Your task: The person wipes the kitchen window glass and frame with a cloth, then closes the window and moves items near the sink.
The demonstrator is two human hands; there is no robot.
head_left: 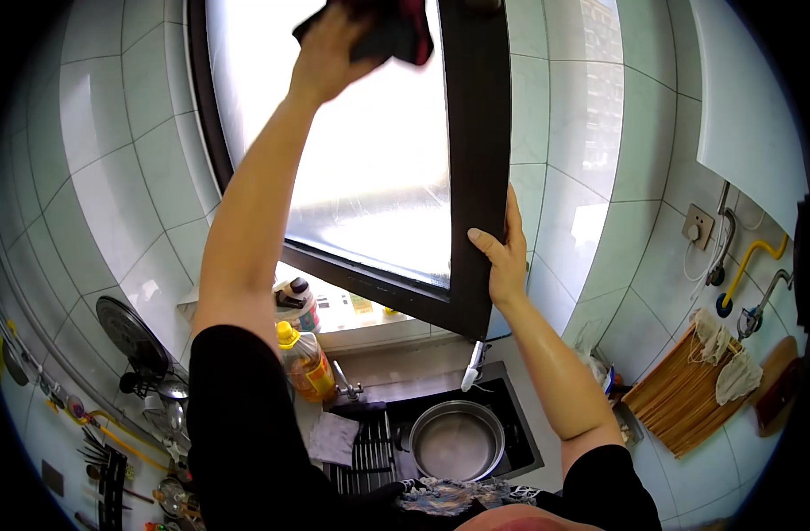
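Note:
My left hand (328,60) is raised at the top of the view and presses a dark cloth (398,34) with reddish edges to the bright glass pane (370,150). Its fingers are partly blurred and overlap the cloth. Lower on the right, my right hand (504,261) grips the edge of the dark window frame (478,133), thumb on the near face and fingers around the side. The window sash stands swung inward over the sink, tilted across the view. Streaks and droplets show along the pane's lower part.
Below the sash, a metal pot (456,442) sits in the black sink (520,416), beside a drying rack (371,451) and a grey cloth (333,438). A yellow-capped oil bottle (306,361) stands near the sill. Pan lids hang left; a bamboo mat (679,389) hangs right.

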